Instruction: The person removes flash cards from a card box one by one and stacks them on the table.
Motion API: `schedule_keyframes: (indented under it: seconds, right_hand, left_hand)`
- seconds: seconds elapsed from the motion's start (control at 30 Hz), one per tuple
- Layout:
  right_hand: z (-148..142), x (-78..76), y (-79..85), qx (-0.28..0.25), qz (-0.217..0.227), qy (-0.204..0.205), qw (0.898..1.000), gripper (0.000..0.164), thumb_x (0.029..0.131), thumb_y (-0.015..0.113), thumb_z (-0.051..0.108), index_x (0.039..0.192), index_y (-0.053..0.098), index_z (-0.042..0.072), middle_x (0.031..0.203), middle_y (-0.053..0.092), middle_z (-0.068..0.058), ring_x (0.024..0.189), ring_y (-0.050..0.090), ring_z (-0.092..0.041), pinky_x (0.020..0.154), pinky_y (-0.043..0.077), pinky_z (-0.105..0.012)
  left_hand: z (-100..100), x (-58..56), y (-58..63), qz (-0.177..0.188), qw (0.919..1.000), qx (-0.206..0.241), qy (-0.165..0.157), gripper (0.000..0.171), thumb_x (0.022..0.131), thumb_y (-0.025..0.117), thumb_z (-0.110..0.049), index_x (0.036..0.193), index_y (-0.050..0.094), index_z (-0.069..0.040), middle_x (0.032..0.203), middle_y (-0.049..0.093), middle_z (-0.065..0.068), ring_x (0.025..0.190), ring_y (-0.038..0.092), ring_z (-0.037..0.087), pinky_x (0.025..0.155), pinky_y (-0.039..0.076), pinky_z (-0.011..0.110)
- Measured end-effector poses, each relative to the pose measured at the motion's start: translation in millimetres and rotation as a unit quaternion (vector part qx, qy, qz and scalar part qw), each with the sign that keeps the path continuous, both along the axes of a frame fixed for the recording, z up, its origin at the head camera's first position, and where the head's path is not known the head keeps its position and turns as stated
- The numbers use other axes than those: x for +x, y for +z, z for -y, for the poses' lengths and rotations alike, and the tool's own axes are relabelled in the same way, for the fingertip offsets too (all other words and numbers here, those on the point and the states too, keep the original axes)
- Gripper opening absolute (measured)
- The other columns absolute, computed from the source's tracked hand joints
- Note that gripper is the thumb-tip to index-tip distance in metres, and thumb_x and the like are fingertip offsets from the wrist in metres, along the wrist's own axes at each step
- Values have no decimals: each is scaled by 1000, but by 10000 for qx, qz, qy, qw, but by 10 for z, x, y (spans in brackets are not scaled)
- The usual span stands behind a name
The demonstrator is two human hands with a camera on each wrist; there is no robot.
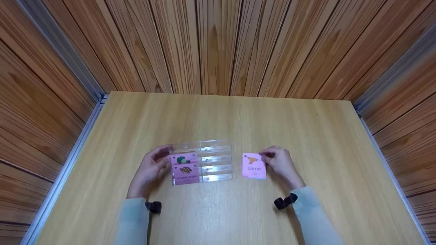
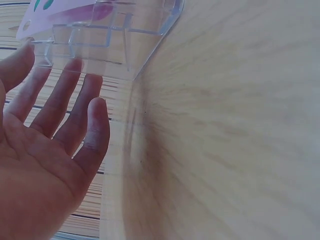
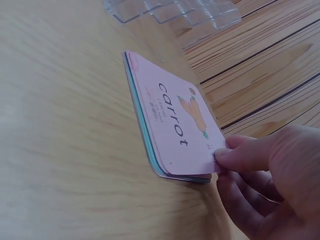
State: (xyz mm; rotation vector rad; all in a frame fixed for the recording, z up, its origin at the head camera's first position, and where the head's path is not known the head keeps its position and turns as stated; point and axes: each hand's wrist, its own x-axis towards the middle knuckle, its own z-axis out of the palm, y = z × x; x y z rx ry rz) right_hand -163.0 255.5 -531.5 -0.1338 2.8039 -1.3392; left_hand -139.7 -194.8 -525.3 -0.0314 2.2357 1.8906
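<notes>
A clear plastic tiered card rack (image 1: 215, 158) stands in front of me, its left column bearing a pink mushroom card (image 1: 185, 173) and, behind it, another pink card (image 1: 183, 158) with a green picture. My left hand (image 1: 151, 166) holds the rack by its left side, thumb in front and fingertips at the clear edge. To the right of the rack is a stack of rounded cards (image 3: 142, 122), topped by a pink carrot card (image 1: 253, 166). My right hand (image 1: 280, 162) pinches that top card at its upper right corner, which is raised a little from the cards beneath.
The wooden table (image 1: 218, 211) extends around the rack and stack. Plank-patterned walls (image 1: 214, 44) rise behind and at both sides, with metal rails (image 1: 64, 166) along the side edges. A black wrist camera (image 1: 285, 201) sits at each sleeve cuff.
</notes>
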Motion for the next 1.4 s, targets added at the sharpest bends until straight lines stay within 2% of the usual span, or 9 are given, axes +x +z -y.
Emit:
schedule_keyframes:
  seconds: [0.33,0.57,0.77,0.87,1.07,1.23,1.4]
  right_hand:
    - [24,48,-29,536,-89,-87,9985,17,88,71,-4,102,76,5,100,65,-7,91,59,-24,79,50,-38]
    - [9,53,-38,565,13,-132,9983,15,88,73,-1,102,75,6,99,64,-6,90,59,-23,77,50,-36]
    - [-22,50,-74,500,-443,-63,9977,13,84,75,-5,93,76,4,93,68,-6,85,62,-22,73,51,-34]
    - [-19,51,-69,442,-491,-127,9977,12,85,74,-4,93,76,5,92,68,-6,84,62,-21,73,51,-33]
    - [71,50,16,146,-503,-148,9985,13,89,70,-3,97,76,5,95,67,-6,86,62,-21,75,51,-34]
    - [237,46,128,-85,-737,48,9972,12,90,70,-1,98,75,5,95,68,-4,86,63,-20,76,53,-33]
    - [483,61,251,-275,-1014,372,9938,10,92,70,2,99,75,6,94,68,0,84,64,-15,74,55,-30]
  left_hand:
    - [-12,-1,15,-7,10000,-63,-52,40,98,61,-10,137,57,-20,134,55,3,124,50,24,94,46,46]
    - [-18,2,10,113,9999,-41,-27,42,97,61,-9,138,57,-21,135,55,4,125,49,24,97,44,46]
    - [-45,-10,9,-67,10000,-21,-56,42,98,60,-6,139,55,-12,136,54,9,127,48,28,96,46,46]
    - [-41,-11,12,-75,9999,-24,-87,42,98,60,-7,139,55,-13,136,53,9,127,48,28,97,46,46]
    - [-9,9,7,-10,10000,-5,-70,42,98,59,-7,139,55,-16,136,54,7,125,49,27,98,45,48]
    - [-2,21,6,-12,10000,57,-47,43,97,58,-3,138,56,-17,136,55,6,126,49,25,99,45,46]
    - [2,16,4,-110,9999,-70,-20,43,96,59,-3,137,57,-17,135,56,6,127,49,24,101,44,43]
